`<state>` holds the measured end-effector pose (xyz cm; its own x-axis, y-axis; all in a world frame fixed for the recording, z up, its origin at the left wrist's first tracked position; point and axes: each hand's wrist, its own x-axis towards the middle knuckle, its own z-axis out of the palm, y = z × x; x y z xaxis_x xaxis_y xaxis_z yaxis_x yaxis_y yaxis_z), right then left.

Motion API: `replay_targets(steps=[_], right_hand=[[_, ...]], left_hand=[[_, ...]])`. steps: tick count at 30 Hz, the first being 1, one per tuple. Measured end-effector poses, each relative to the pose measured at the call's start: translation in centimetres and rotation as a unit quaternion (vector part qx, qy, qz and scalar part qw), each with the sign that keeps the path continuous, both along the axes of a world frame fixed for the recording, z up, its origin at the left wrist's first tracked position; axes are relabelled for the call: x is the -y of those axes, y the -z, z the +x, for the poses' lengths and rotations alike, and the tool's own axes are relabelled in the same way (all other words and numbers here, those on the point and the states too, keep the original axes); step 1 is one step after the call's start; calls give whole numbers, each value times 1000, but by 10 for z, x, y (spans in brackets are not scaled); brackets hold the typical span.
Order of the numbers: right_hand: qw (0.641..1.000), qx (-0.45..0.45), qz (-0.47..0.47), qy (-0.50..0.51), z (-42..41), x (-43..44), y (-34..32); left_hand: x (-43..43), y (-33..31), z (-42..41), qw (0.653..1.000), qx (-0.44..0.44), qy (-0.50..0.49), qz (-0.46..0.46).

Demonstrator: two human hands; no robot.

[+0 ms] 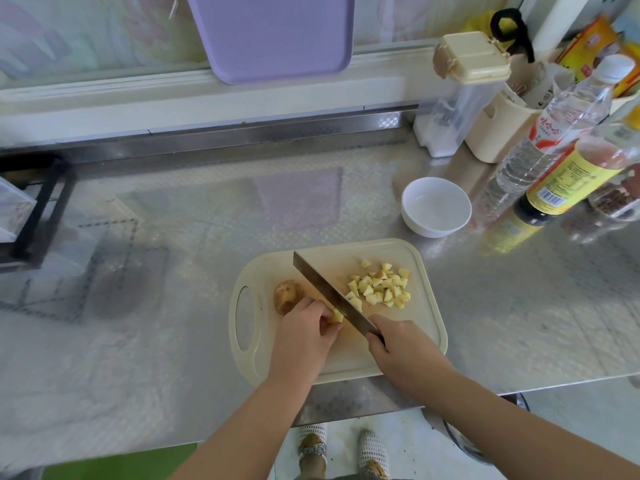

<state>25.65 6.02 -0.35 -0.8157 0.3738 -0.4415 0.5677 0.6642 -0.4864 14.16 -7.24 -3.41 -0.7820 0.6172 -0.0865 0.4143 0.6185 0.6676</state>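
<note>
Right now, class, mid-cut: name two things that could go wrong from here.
1. The left hand pinches a small yellow piece right against the knife; a slip could nick it.
2. The cutting board lies near the front edge of the counter; hard pressure might shift it off.

Steel counter [502, 306], white window sill [173, 98] w/ frosted pane [86, 29] (daylit), pale floor [408, 438]

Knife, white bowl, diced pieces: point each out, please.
Knife [329, 292]: head view, middle of the blade.
White bowl [435, 209]: head view, bare inside.
Diced pieces [379, 287]: head view, centre of the pile.
</note>
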Motion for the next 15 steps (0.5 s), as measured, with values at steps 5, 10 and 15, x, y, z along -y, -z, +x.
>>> replay_targets(steps=[5, 10, 15], right_hand=[[1000, 14, 1, -6, -8, 3, 4], [1000, 10, -2, -7, -23, 3, 4], [998, -13, 2, 64, -19, -3, 5]], left_hand=[[0, 3, -1, 1000, 12, -9, 8], [1, 4, 0, 999, 24, -15, 17], [7, 2, -2, 996, 79, -20, 22]])
